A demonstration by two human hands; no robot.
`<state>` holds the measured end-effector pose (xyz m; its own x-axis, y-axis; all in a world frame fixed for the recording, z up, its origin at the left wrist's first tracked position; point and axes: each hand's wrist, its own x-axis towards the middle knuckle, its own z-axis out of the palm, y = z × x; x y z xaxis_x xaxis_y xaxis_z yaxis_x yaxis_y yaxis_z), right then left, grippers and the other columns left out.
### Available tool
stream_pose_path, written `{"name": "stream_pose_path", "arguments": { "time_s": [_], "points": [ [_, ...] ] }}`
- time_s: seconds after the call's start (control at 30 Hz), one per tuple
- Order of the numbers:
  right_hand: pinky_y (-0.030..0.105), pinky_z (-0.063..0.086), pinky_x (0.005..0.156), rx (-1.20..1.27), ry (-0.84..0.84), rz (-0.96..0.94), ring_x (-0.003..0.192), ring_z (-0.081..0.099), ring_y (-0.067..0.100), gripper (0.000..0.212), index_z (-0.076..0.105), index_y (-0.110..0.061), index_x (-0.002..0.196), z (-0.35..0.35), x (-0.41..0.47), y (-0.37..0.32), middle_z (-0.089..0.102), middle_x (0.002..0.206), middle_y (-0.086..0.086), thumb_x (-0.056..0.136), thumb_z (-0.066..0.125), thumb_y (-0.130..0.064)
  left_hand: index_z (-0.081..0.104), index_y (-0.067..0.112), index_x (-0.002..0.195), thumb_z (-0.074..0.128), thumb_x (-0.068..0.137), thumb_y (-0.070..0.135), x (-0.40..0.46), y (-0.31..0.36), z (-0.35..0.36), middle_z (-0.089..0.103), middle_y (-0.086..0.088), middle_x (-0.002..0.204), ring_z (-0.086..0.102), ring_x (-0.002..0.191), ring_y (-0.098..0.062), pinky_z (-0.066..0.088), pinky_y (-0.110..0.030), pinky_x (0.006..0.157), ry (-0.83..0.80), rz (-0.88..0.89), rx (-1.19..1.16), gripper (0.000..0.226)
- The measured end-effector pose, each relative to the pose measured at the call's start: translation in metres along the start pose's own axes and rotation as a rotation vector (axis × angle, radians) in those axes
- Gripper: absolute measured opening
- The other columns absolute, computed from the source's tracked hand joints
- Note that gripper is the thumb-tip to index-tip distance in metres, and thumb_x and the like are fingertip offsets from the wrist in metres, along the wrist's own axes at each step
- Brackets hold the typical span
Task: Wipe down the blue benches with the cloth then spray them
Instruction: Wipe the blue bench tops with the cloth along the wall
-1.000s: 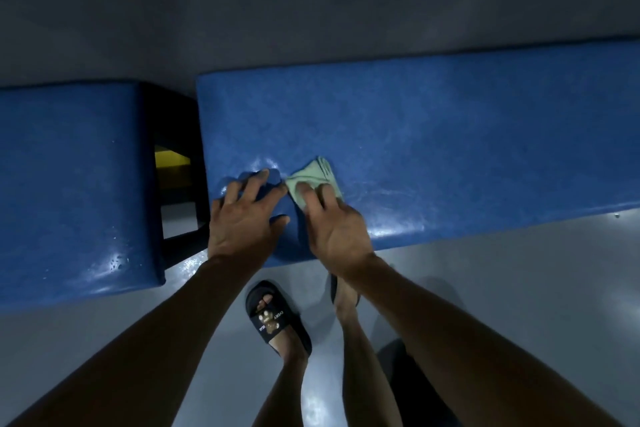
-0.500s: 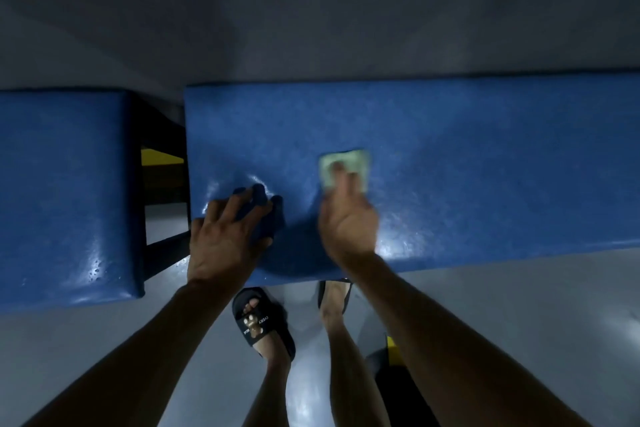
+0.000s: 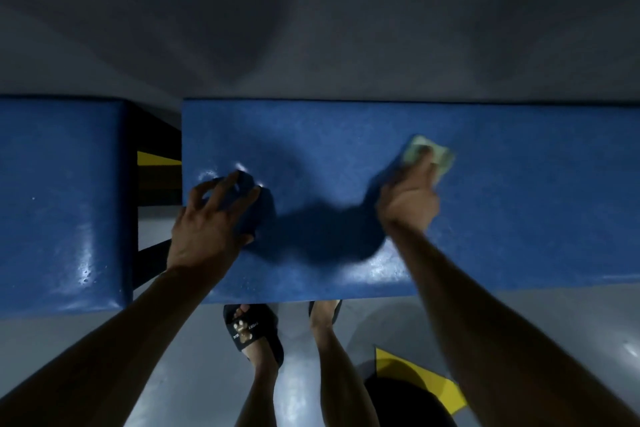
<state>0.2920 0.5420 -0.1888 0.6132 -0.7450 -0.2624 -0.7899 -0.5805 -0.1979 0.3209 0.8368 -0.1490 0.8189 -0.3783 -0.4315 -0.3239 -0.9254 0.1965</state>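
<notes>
Blue bench (image 3: 519, 218): right hand (image 3: 408, 198) presses green cloth (image 3: 427, 158); left hand (image 3: 211, 222) braces.

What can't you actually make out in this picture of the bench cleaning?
All in the head view:
- Cloth: motion-blurred, and the right hand covers part of it.
- Left hand: dim light and shadow leave it unclear whether it holds anything on the bench.
- Both benches run past the picture's edges; the left bench is cut off at the left.
- No spray bottle appears.
</notes>
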Motion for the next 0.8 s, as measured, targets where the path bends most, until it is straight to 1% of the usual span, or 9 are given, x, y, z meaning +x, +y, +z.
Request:
{"name": "stream_pose_path", "arguments": {
  "time_s": [0.07, 0.13, 0.23, 0.33, 0.43, 0.5, 0.57, 0.63, 0.8],
  "points": [
    [0.042, 0.053, 0.063, 0.081, 0.0, -0.258, 0.081, 0.068, 0.043, 0.053, 0.04, -0.013, 0.149, 0.021, -0.035, -0.041, 0.056, 0.138, 0.021, 0.098, 0.045, -0.024, 0.045, 0.035, 0.145, 0.086, 0.068, 0.036, 0.0, 0.001, 0.001, 0.034, 0.001, 0.157, 0.032, 0.135, -0.039, 0.053, -0.057, 0.091, -0.007, -0.001, 0.014, 0.087],
    [0.039, 0.051, 0.051, -0.005, 0.013, -0.726, 0.069, 0.065, 0.038, 0.046, 0.055, -0.011, 0.139, 0.035, -0.065, -0.06, 0.065, 0.123, 0.023, 0.094, 0.05, -0.018, 0.044, 0.036, 0.144, 0.087, 0.068, 0.035, 0.001, 0.002, 0.002, 0.032, 0.002, 0.158, 0.033, 0.135, -0.039, 0.053, -0.057, 0.091, 0.0, -0.014, 0.012, 0.088],
    [0.042, 0.052, 0.058, -0.129, -0.094, -1.113, 0.072, 0.06, 0.035, 0.046, 0.049, -0.024, 0.142, 0.023, -0.039, -0.05, 0.063, 0.121, 0.013, 0.096, 0.041, -0.017, 0.045, 0.038, 0.143, 0.088, 0.066, 0.033, 0.002, 0.003, 0.004, 0.033, 0.003, 0.158, 0.034, 0.135, -0.037, 0.053, -0.058, 0.091, 0.001, -0.044, -0.011, 0.089],
    [0.041, 0.054, 0.063, -0.113, -0.018, -0.906, 0.074, 0.065, 0.04, 0.051, 0.045, -0.026, 0.143, -0.005, 0.028, -0.004, 0.057, 0.136, 0.015, 0.092, 0.037, -0.029, 0.045, 0.037, 0.144, 0.087, 0.067, 0.031, 0.002, 0.002, 0.008, 0.034, 0.002, 0.158, 0.035, 0.134, -0.038, 0.053, -0.058, 0.091, 0.003, -0.044, 0.005, 0.088],
    [0.048, 0.051, 0.082, 0.061, 0.039, -0.348, 0.101, 0.063, 0.048, 0.06, 0.034, -0.025, 0.149, -0.037, 0.076, 0.039, 0.034, 0.158, 0.01, 0.092, 0.032, -0.044, 0.043, 0.037, 0.146, 0.085, 0.07, 0.033, 0.002, 0.004, 0.01, 0.033, 0.002, 0.159, 0.034, 0.134, -0.038, 0.052, -0.059, 0.092, -0.003, -0.053, 0.015, 0.086],
    [0.049, 0.047, 0.086, 0.105, 0.099, -0.051, 0.106, 0.061, 0.048, 0.061, 0.032, -0.023, 0.15, -0.035, 0.08, 0.032, 0.03, 0.16, 0.009, 0.092, 0.036, -0.042, 0.043, 0.037, 0.146, 0.084, 0.071, 0.034, 0.004, 0.005, 0.01, 0.032, 0.003, 0.159, 0.033, 0.135, -0.037, 0.052, -0.059, 0.094, -0.011, -0.068, 0.019, 0.085],
    [0.048, 0.047, 0.087, 0.136, 0.138, 0.073, 0.107, 0.061, 0.046, 0.057, 0.031, -0.022, 0.153, -0.018, 0.061, -0.003, 0.035, 0.157, 0.011, 0.098, 0.04, -0.036, 0.044, 0.037, 0.145, 0.085, 0.07, 0.034, 0.006, 0.003, 0.012, 0.033, 0.002, 0.159, 0.034, 0.134, -0.038, 0.052, -0.059, 0.093, -0.019, -0.062, 0.027, 0.085],
    [0.047, 0.047, 0.089, 0.207, 0.102, -0.018, 0.109, 0.061, 0.045, 0.053, 0.035, -0.022, 0.153, 0.006, 0.03, -0.045, 0.041, 0.155, 0.011, 0.102, 0.045, -0.031, 0.043, 0.036, 0.144, 0.086, 0.069, 0.033, 0.007, 0.002, 0.014, 0.034, 0.0, 0.158, 0.037, 0.133, -0.04, 0.053, -0.06, 0.091, -0.029, -0.047, 0.032, 0.087],
    [0.044, 0.057, 0.061, 0.155, -0.1, -0.867, 0.076, 0.066, 0.039, 0.039, 0.058, -0.022, 0.133, 0.024, -0.013, -0.094, 0.061, 0.122, 0.01, 0.095, 0.05, -0.024, 0.043, 0.037, 0.145, 0.086, 0.069, 0.034, 0.005, 0.005, 0.011, 0.035, 0.003, 0.158, 0.036, 0.133, -0.037, 0.055, -0.058, 0.088, -0.013, -0.076, 0.037, 0.087]
  ]
}}
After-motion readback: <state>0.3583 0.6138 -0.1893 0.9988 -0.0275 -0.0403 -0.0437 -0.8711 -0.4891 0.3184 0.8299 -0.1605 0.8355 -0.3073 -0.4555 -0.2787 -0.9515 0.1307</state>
